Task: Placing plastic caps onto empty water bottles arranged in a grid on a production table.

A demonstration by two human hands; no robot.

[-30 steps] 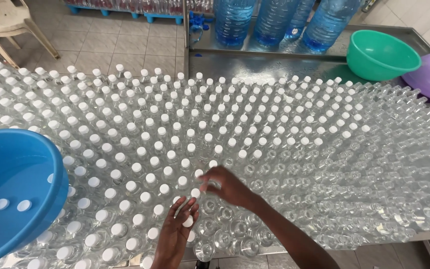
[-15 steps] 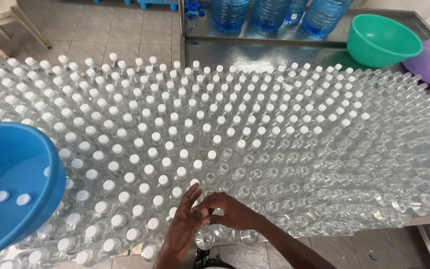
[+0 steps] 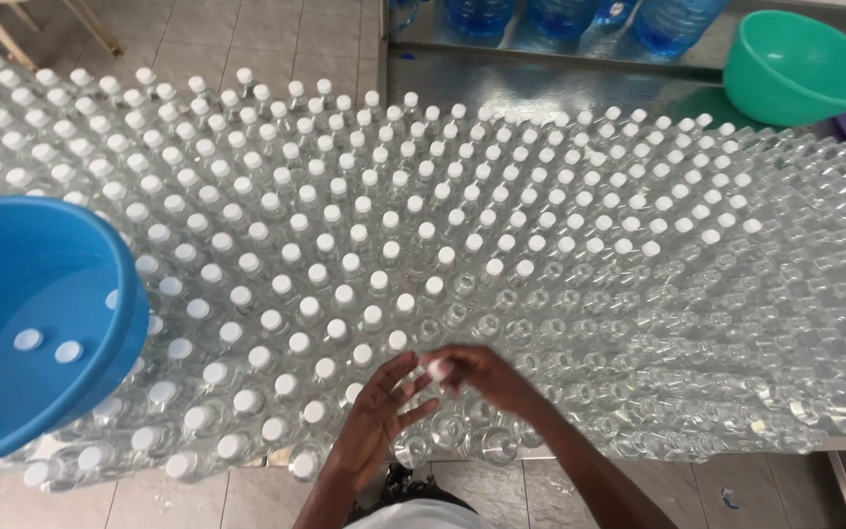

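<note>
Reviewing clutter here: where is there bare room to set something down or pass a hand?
Bare metal table lies between the bottle rows and the big blue jugs, left of the green bowl. Elsewhere bottles stand packed around both hands.

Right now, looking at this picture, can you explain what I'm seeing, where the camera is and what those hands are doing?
The picture comes from a camera worn on a person's head, looking down at their own two bare hands. There is no machine here. In front of them stands a huge field of clear plastic bottles, packed close together; those on the left and far side carry white caps, those near and to the right are open. The right hand pinches a small white cap at its fingertips, just above the bottles. The left hand is open beside it, fingers spread. At the left edge is a blue basin with loose caps inside. Far right sit a green bowl and a purple one.
</note>
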